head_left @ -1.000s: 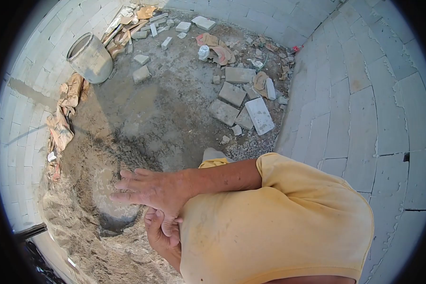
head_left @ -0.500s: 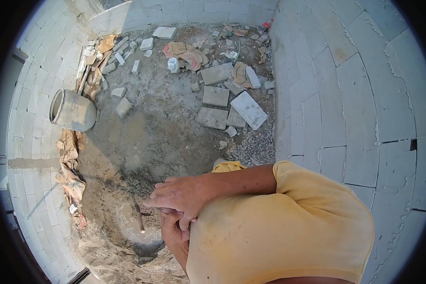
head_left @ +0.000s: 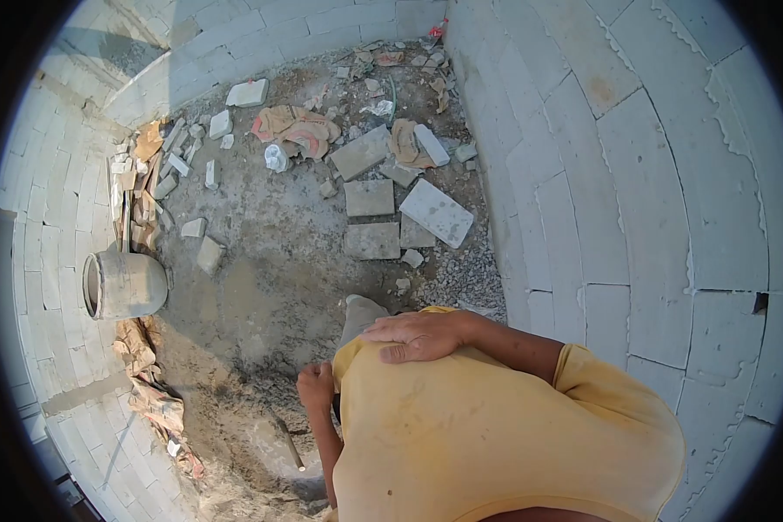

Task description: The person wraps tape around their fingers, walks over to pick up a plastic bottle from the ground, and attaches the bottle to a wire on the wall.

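Observation:
My right hand [head_left: 419, 335] lies flat on the front of my yellow shirt [head_left: 496, 426], fingers stretched out near its lower edge. Beside that edge, my left hand [head_left: 316, 384] is closed in a fist. Whether it grips the cloth or something small is hidden. Part of a grey trouser leg [head_left: 361, 315] shows past the shirt. On the dirt below my left hand, a wooden handle [head_left: 291, 445] sticks out, apart from the hand; its far end cannot be made out.
A grey bucket [head_left: 135, 285] lies on its side by the left block wall [head_left: 52, 296]. Crumpled paper sacks [head_left: 157, 404] line that wall. Grey blocks [head_left: 370, 198] and a white block [head_left: 437, 213] lie ahead, near gravel [head_left: 465, 283]. A tall block wall [head_left: 635, 191] stands at right.
My hands, together before, are now apart. The right hand has moved right onto the shirt; the left has come up slightly into fuller view. The view has shifted.

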A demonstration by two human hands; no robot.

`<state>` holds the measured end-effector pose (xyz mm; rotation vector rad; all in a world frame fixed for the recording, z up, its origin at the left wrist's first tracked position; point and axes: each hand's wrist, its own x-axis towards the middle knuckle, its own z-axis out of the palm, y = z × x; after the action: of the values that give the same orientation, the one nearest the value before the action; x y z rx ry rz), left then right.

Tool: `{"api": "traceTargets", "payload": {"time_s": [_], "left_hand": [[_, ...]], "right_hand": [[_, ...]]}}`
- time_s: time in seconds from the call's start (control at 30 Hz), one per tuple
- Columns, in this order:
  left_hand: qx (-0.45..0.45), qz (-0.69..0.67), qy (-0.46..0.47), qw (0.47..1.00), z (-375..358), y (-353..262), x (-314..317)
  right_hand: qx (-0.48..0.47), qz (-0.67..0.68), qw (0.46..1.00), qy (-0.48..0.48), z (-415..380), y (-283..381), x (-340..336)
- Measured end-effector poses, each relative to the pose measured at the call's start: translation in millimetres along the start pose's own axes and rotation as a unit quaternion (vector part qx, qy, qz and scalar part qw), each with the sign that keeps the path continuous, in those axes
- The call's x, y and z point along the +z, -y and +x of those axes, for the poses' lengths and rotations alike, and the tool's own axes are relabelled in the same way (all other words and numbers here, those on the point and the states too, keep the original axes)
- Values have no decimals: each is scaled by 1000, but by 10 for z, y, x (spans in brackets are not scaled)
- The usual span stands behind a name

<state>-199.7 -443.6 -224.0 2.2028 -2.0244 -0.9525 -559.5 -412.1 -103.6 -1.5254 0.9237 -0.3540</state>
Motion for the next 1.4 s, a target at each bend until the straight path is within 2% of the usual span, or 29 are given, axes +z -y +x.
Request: {"api": "traceTargets", "payload": {"time_s": [0.03,0.1,0.17,0.23,0.3,0.33,0.4,0.47,0.5,0.53,0.57,0.63,0.67,0.7,0.73,0.77,0.8,0.9,1.0,1.1,1.13,1.17,1.2,1.3,1.4], "left_hand": [[-42,5,56,998,269,429,323],[199,15,104,974,816,1962,1368],[134,52,194,970,943,1934,1633],[65,55,243,966,1102,1745,1751],[32,54,273,960,1415,1508,1779],[24,52,284,957,1588,1375,1762],[25,47,294,954,1971,1096,1679],[30,39,291,956,2415,755,1575],[44,39,281,958,2668,610,1508],[61,44,275,959,2930,497,1428],[92,61,265,958,3198,396,1336],[241,145,207,937,3893,197,1058],[309,180,176,917,4266,5,848],[372,85,142,913,4652,-234,535],[125,-103,168,972,4921,-779,196],[-134,-280,172,935,5122,-1353,-147],[-127,-269,171,939,5358,-1616,-363],[-83,-301,123,942,6133,-2191,-792],[-136,-299,100,939,6574,-2538,-878],[-201,-243,123,941,6576,-2782,-623],[-219,-232,192,928,6495,-2937,-568],[73,20,302,950,6795,-2315,-55],[376,233,229,867,6581,-2801,-114],[215,195,286,913,6514,-2885,262],[139,142,292,936,6683,-3147,463]], "right_hand": [[0,4,1000,-6,90,-61,-132],[46,22,998,32,275,-254,-398],[82,65,994,12,441,-537,-681],[119,106,987,-6,599,-845,-981],[190,308,932,-29,719,-1181,-1300],[198,308,930,-31,749,-1443,-1405],[181,98,978,-22,731,-2036,-1510],[397,162,887,-173,653,-2480,-1419],[438,163,855,-225,589,-2467,-1516],[477,171,817,-275,534,-2456,-1598],[465,161,819,-296,469,-2542,-1671],[461,171,811,-316,363,-2779,-1580],[527,296,702,-376,358,-3010,-1466],[572,408,571,-424,361,-3307,-1422],[510,369,630,-455,377,-3648,-1147],[438,327,684,-483,390,-3985,-878],[364,285,728,-507,404,-4291,-638],[479,335,689,-428,574,-4244,-914],[519,357,670,-393,732,-4304,-1413],[524,357,674,-379,884,-4396,-1906],[524,354,675,-379,919,-4442,-2084],[521,346,679,-384,929,-4444,-2341],[519,336,684,-388,905,-4466,-2582],[515,298,703,-389,807,-4556,-3166],[519,228,733,-376,653,-4769,-3696]]}}
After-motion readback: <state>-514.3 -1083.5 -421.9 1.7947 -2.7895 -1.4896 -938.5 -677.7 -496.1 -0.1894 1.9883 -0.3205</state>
